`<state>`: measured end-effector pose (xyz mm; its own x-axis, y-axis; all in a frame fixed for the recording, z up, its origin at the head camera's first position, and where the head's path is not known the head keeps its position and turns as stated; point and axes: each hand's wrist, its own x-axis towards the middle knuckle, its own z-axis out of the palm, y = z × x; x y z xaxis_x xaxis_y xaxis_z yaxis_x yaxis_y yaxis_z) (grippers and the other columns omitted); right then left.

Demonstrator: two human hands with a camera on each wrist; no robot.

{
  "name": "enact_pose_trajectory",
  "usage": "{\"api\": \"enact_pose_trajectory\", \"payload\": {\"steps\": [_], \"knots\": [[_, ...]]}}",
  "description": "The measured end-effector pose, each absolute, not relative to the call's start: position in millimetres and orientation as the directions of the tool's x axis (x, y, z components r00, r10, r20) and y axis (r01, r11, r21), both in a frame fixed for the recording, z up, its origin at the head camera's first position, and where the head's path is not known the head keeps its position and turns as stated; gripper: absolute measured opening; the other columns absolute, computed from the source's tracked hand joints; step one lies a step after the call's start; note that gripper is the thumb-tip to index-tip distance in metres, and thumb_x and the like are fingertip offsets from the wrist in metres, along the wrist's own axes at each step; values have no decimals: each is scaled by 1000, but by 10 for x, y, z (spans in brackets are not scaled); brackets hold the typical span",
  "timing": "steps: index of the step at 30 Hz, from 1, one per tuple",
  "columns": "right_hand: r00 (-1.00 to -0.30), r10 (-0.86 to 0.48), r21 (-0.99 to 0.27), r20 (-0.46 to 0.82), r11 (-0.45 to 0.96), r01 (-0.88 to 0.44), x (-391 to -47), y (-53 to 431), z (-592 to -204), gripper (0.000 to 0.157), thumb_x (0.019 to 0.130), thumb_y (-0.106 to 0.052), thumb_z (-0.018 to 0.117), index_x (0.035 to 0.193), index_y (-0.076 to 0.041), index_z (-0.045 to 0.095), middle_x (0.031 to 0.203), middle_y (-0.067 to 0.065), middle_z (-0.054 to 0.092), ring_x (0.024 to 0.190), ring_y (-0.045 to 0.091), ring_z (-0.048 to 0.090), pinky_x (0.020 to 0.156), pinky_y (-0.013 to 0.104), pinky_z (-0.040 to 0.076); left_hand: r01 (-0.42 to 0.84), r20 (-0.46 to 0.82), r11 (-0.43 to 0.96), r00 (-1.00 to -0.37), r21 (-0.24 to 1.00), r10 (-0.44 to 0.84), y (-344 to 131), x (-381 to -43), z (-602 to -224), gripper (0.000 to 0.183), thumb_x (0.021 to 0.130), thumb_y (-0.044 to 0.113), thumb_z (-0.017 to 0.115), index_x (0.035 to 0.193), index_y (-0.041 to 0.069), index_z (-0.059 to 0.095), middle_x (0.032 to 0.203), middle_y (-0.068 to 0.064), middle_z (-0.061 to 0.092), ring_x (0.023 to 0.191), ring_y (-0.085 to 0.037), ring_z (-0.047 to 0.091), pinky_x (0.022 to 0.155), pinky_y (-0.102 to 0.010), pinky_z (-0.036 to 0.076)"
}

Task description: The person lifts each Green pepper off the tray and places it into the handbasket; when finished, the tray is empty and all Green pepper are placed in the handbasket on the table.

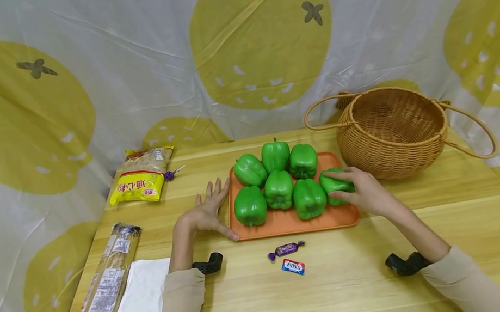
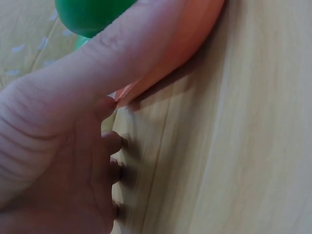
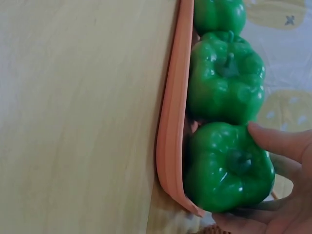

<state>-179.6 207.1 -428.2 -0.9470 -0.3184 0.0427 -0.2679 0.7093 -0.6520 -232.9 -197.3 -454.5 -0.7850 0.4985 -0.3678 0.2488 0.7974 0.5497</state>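
Several green bell peppers (image 1: 279,190) sit on an orange rectangular tray (image 1: 286,225). My right hand (image 1: 369,192) grips the bell pepper (image 3: 226,168) at the tray's right end. In the right wrist view its thumb lies on one side of that pepper and its fingers wrap the other side. At the tray's left side, my left hand (image 1: 206,213) has its fingers spread. Its thumb (image 2: 122,48) lies along the tray's front left corner, and one fingertip meets the rim in the left wrist view.
A wicker basket (image 1: 396,153) with two looped handles stands right of the tray. In front lie a purple wrapped candy (image 1: 287,249) and a small red-and-blue packet (image 1: 293,267). To the left are a yellow food bag (image 1: 137,183), a lollipop (image 1: 170,175), a long noodle pack (image 1: 104,296) and a white cloth (image 1: 141,293).
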Motion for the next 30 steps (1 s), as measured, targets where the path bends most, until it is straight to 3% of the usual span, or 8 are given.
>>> {"api": "enact_pose_trajectory", "payload": {"steps": [3,11,13,17,21,30], "knots": [[-946,-319,-651,48,708,-272,-1773,2083,-4265,54,86,-23,72,137,-15,56,135,23,54,121,39,52,91,52,47,247,-369,795,-783,555,501,-1973,-2322,-4575,148,51,55,89,155,24,-11,160,-16,-22,146,-35,-27,115,-64,-16],[-933,-353,-688,66,661,-299,-1793,2294,-3830,53,89,-33,68,139,-25,53,131,11,58,99,22,57,71,26,49,255,-361,790,-783,558,507,-1983,-2304,-4534,146,54,52,89,155,22,-11,160,-18,-21,146,-38,-26,114,-66,-16],[-938,-342,-718,59,639,-278,-1807,2362,-3657,51,90,-35,67,139,-31,52,129,6,59,88,17,58,65,25,51,247,-360,791,-787,560,501,-1983,-2295,-4520,146,53,51,90,155,22,-11,160,-17,-21,146,-37,-26,114,-65,-16],[-954,-293,-755,71,609,-243,-1833,2526,-3356,50,92,-35,64,139,-37,49,134,3,56,89,9,62,65,25,55,244,-361,788,-785,566,503,-1973,-2286,-4518,145,54,52,90,155,23,-10,160,-16,-22,146,-36,-26,115,-64,-17],[-966,-238,-770,98,597,-225,-1884,2711,-3152,52,93,-33,63,143,-34,47,136,2,54,93,4,63,67,22,54,246,-356,783,-785,572,506,-1970,-2288,-4529,145,54,50,90,155,22,-10,160,-17,-22,146,-37,-26,114,-65,-17],[-988,-148,-806,51,577,-129,-2120,3030,-3003,55,92,-35,63,144,-31,45,140,3,47,82,2,57,58,20,47,246,-346,778,-789,578,507,-1986,-2297,-4558,146,53,50,90,155,21,-10,160,-18,-20,146,-38,-25,114,-66,-16]]}}
